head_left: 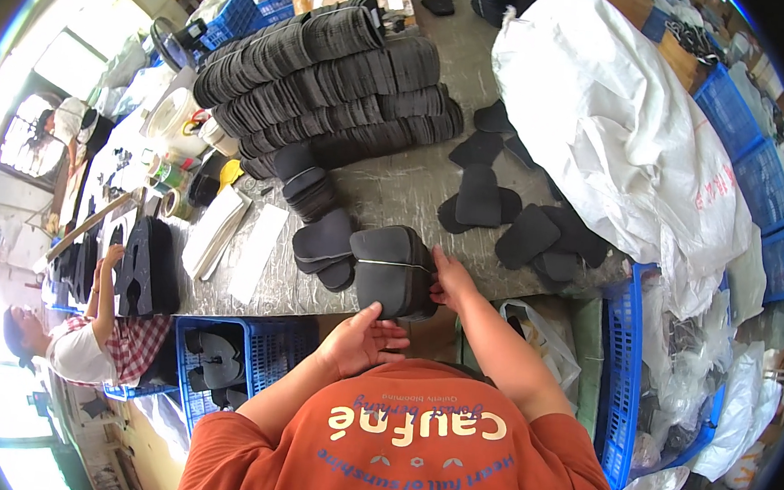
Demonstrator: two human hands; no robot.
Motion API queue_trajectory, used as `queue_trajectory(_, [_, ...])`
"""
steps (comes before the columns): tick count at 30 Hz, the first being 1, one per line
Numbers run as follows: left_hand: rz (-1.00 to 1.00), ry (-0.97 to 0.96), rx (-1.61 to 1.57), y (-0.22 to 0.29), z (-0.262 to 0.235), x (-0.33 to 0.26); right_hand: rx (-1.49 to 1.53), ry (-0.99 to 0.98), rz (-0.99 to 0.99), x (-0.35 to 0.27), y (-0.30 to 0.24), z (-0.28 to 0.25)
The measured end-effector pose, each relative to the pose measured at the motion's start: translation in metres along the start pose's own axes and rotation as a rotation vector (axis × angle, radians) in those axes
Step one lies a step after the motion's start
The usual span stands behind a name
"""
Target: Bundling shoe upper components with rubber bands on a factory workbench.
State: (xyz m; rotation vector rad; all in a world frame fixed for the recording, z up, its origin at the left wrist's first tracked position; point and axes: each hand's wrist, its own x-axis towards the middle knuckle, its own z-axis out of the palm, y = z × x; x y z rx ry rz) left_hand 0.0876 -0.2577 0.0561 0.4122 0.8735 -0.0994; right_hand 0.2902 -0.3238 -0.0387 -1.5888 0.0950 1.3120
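Observation:
A thick stack of black foam pads (pixel 392 277), rounded in outline and with a thin pale band around its middle, is at the near edge of the table. My right hand (pixel 449 279) grips the stack's right side, its fingers bent against the edges of the pads. At the near left corner is my left hand (pixel 364 342), palm turned up and fingers stretched apart, the thumb tip at the stack's lower edge. Just left of the stack lie loose black pads (pixel 323 240), with a smaller banded bundle (pixel 303 183) beyond them.
Long rows of black pads (pixel 331 84) are piled at the back of the table (pixel 369 181). Scattered pads (pixel 480 197) and a large white sack (pixel 623 116) lie to the right. Blue crates (pixel 255 349) stand below the near edge. A co-worker (pixel 81 340) handles black pieces at far left.

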Motion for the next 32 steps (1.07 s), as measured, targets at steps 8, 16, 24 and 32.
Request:
queue_trajectory(8, [0.546,0.28,1.176,0.064,-0.038,0.017,-0.115,-0.037,-0.478,-0.055,-0.013,0.013])
queue_trajectory(16, [0.621,0.009,0.903,0.07,-0.047,0.073,0.083,-0.24,-0.363,-0.046,-0.027,0.022])
queue_trajectory(24, [0.708,-0.409,0.742,0.064,-0.044,0.044,0.093,-0.264,-0.229,-0.044,-0.033,0.008])
queue_trajectory(32, [0.321,0.025,0.259,0.017,-0.053,0.098,0.143,-0.405,-0.17,-0.042,-0.042,-0.01])
